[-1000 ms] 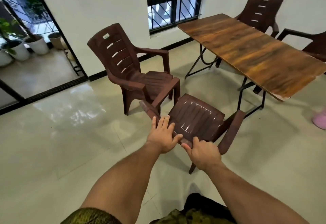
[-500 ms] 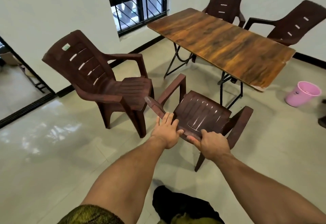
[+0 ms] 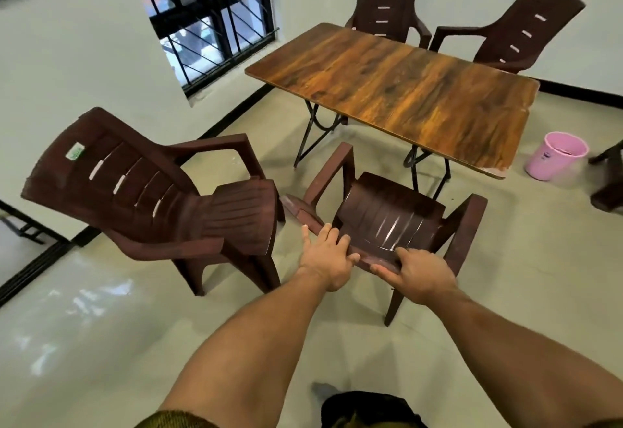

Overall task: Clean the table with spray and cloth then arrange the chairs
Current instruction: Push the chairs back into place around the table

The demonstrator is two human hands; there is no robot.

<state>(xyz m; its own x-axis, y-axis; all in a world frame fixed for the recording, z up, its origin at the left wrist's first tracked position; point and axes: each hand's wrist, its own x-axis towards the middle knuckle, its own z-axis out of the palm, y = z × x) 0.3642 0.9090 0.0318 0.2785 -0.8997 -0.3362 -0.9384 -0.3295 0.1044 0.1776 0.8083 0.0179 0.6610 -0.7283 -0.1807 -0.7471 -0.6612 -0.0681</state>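
The right hand (image 3: 419, 276) curls its fingers over the near chair (image 3: 387, 222)'s back rim, and the left hand (image 3: 325, 261) presses there with straight fingers. Wiping seems done. This chair and the left chair (image 3: 141, 191) stand short of the table (image 3: 404, 90), not yet tucked in. The far chairs (image 3: 387, 3) look placed.

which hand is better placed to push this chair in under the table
Right, probably: the right hand grips the top edge of the chair, thumb underneath, while the left hand only rests there with straight fingers.
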